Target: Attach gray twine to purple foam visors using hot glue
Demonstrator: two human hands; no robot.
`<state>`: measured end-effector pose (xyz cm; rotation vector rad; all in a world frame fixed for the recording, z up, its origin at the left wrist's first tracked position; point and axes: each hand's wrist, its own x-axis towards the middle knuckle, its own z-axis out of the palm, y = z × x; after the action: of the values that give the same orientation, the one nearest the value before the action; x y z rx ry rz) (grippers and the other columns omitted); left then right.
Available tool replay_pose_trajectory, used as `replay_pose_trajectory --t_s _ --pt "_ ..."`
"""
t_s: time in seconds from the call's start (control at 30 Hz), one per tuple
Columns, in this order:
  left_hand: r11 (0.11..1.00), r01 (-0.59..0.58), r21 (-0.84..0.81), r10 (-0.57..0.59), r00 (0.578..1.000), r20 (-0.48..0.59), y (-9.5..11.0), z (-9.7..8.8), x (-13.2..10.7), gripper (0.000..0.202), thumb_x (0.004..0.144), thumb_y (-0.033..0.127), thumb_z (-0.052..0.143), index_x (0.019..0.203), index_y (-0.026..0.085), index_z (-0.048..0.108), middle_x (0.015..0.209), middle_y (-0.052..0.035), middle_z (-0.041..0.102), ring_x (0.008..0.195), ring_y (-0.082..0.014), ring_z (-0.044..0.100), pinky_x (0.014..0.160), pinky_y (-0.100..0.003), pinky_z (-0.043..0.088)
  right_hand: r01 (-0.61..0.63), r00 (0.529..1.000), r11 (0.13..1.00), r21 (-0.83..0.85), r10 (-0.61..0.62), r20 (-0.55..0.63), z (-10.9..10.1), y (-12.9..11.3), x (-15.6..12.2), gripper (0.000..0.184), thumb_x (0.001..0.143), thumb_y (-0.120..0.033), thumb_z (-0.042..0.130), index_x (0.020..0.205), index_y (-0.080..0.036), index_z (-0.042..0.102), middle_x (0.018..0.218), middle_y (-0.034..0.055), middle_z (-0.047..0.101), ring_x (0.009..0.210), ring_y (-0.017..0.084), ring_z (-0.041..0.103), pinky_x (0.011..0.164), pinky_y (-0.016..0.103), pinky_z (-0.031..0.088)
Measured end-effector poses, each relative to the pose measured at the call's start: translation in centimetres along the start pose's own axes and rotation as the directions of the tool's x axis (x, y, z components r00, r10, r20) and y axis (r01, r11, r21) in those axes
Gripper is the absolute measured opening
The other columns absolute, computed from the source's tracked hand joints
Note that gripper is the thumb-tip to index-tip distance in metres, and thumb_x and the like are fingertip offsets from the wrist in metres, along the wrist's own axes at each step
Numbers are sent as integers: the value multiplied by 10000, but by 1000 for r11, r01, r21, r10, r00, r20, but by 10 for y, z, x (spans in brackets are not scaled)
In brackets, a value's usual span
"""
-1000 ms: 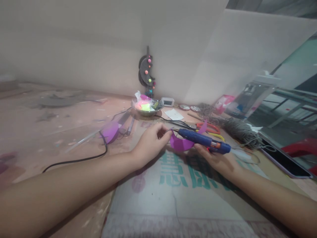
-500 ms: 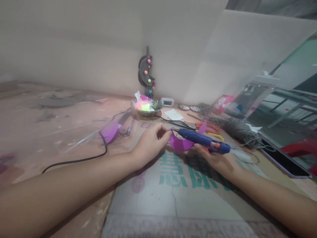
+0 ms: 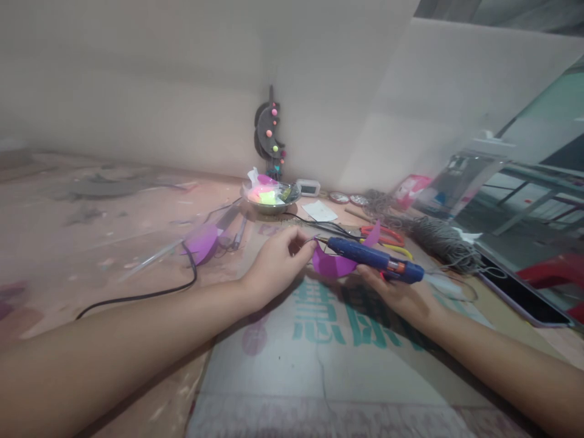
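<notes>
My left hand (image 3: 285, 261) pinches one tip of a purple crescent-shaped cutout (image 3: 335, 266) between thumb and fingers. In my right hand (image 3: 399, 298) is a blue hot glue gun (image 3: 376, 254), its metal nozzle pointing left at the pinched tip, close to my left fingertips. The gun's body crosses in front of the crescent and hides part of it; the other tip rises behind the gun. Both hands are above a cardboard sheet (image 3: 283, 371) with green printed characters. Whether glue is coming out is too small to see.
A bowl (image 3: 271, 204) of colourful bits stands at the back, before a grey crescent ornament (image 3: 269, 131) with coloured balls. Orange-handled scissors (image 3: 385, 235), grey yarn (image 3: 444, 243) and a phone (image 3: 524, 292) lie right. Another purple piece (image 3: 203, 244) and a black cable (image 3: 196, 277) lie left.
</notes>
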<state>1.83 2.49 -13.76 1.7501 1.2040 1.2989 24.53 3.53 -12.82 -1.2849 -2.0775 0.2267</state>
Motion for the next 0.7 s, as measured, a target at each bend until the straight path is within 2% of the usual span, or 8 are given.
replay_pose_trajectory --t_s 0.1,0.2,0.27,0.37,0.47,0.53,0.7 --pt "1000 -4 3 4 1000 -1 0 0 0 158 900 280 539 785 174 561 749 9 586 714 -138 547 671 -262 405 -2 1000 1000 11 2 -25 0 -1 1 241 780 -476 551 680 -257 550 638 8 596 606 212 562 626 390 531" --pt "1000 -3 3 3 1000 -2 0 0 -1 156 899 277 539 786 173 561 751 9 588 717 -139 550 669 -261 408 22 1000 1000 -5 -22 0 0 -1 1 303 815 -497 520 675 -232 569 659 8 618 621 195 586 623 378 552" --pt "1000 -3 5 3 1000 -1 0 0 -1 150 899 274 539 790 173 563 752 9 590 717 -139 552 669 -261 410 31 999 998 -48 -30 30 0 2 -1 361 856 -502 474 696 -204 601 688 -11 630 658 169 621 683 379 560" --pt "1000 -6 13 6 1000 -4 0 0 -1 149 900 273 538 793 173 564 757 10 591 721 -138 554 676 -262 413 21 999 995 -99 -17 44 0 12 -4 420 929 -460 362 839 -176 657 820 -33 660 801 159 670 796 442 525" --pt "1000 -11 14 11 1000 -5 -2 0 -1 150 901 274 538 796 172 566 759 10 590 723 -137 554 678 -262 414 2 999 991 -131 3 32 2 21 -6 361 909 -473 441 903 -201 679 931 7 700 902 217 675 860 501 519" --pt "1000 -13 15 13 1000 -5 -3 0 0 150 903 276 538 799 172 567 757 11 589 721 -137 553 676 -262 413 -10 999 990 -139 15 32 3 25 -7 325 875 -487 508 874 -214 684 925 33 713 907 248 673 870 513 526" --pt "1000 -19 15 19 1000 0 -3 0 0 154 904 277 538 795 172 567 758 9 592 721 -138 555 677 -262 416 -36 999 992 -122 39 25 4 27 -6 278 852 -474 539 888 -235 676 929 37 706 931 273 666 911 528 517"
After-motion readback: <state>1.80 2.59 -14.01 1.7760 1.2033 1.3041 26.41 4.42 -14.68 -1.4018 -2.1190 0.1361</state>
